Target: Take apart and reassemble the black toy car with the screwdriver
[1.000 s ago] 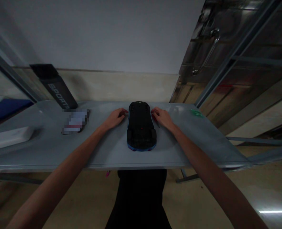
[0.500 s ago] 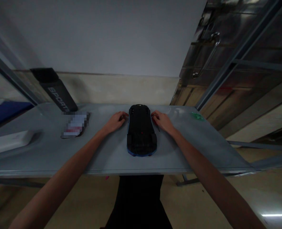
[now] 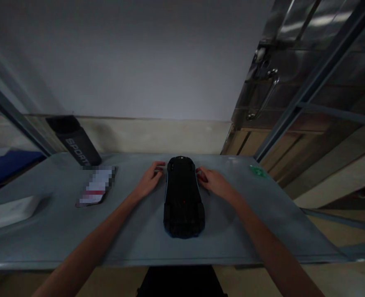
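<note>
One toy car, apparently underside-up on tabletop, likely for access beneath. Left hand just beside it, grip spread, empty. Right hand at other side, grip seemingly pinching small red item; can't tell exactly what.

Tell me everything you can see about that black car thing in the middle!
The toy car looks upside down, its dark, plastic-looking underside facing up. Thin blue edges show along its sides and near end. Bulges at the near corners may be wheels, and there's a tiny red spot on the underside. It rests lengthwise on the gray table, one end toward the person. The left grip and right grip flank its far half; whether either touches is unclear.
</note>
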A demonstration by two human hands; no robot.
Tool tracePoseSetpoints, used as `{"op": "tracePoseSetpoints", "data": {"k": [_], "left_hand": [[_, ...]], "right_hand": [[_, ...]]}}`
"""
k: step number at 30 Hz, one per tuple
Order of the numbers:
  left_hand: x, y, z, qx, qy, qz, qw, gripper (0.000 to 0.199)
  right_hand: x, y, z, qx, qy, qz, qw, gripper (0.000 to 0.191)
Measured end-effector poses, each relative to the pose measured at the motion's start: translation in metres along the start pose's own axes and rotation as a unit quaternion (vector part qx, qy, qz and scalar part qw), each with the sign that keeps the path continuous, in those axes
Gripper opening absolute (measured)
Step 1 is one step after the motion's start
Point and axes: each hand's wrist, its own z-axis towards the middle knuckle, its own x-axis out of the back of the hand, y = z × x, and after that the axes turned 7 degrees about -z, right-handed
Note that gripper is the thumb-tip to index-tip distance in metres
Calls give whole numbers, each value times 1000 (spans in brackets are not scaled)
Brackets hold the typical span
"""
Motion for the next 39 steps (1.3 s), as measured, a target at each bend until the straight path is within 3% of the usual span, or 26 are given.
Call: {"op": "tracePoseSetpoints", "data": {"k": [4,8,11,14,18,25,34,39], "left_hand": [[-7,3,-4,23,-21,-74,997,56],[-11,4,-9,48,-61,-137,988,76],[-12,6,-12,84,-80,-197,974,85],[-11,9,-13,95,-82,-201,971,88],[-10,11,-13,93,-77,-195,973,86],[-10,15,-12,104,-75,-205,970,85],[-11,20,-14,104,-72,-188,974,82],[-11,19,-15,94,-65,-185,976,81]], "right_hand": [[5,-3,1,1,44,8,999,17],[17,-12,-1,8,195,69,978,17],[29,-25,-7,15,274,101,956,21],[37,-42,-14,58,349,103,930,11],[37,-53,-20,91,353,83,927,12],[31,-51,-22,80,340,42,936,16],[31,-53,-17,143,334,33,931,19],[35,-55,-18,134,333,45,932,25]]}}
